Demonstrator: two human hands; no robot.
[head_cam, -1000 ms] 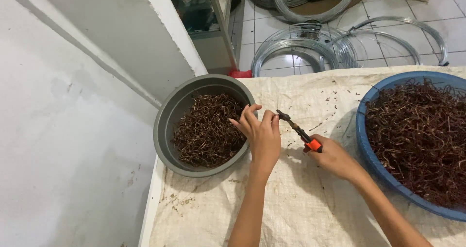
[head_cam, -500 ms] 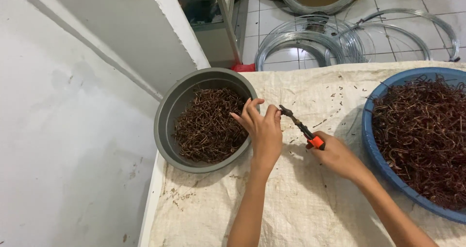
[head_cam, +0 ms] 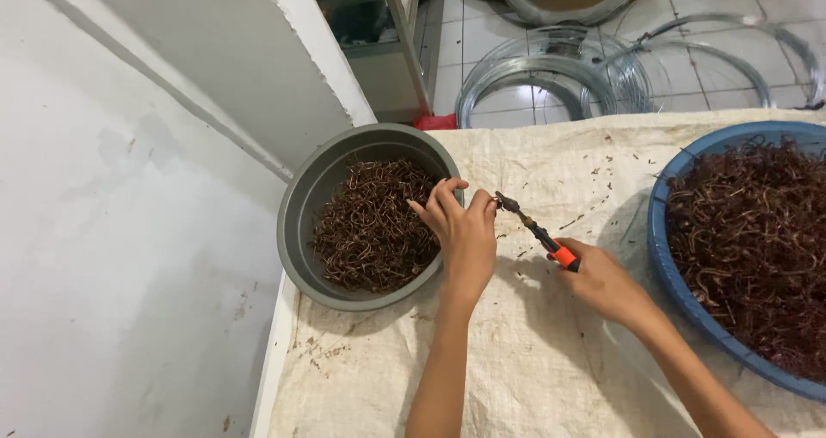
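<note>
Pliers (head_cam: 535, 229) between grey basin (head_cam: 303, 223) and blue basin (head_cam: 680, 283).

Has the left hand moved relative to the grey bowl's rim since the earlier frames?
No real shift: the left hand stays at the near-right rim of the grey bowl, fingers just over its edge, meeting the pliers held by the right hand.

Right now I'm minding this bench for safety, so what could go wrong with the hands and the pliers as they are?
The left hand pinches a small piece right at the tip of the pliers held in the right hand, so its fingers could get nipped. The grey bowl sits at the table edge and might be knocked off. Loose bits scattered on the sack cloth could prick a forearm.
</note>
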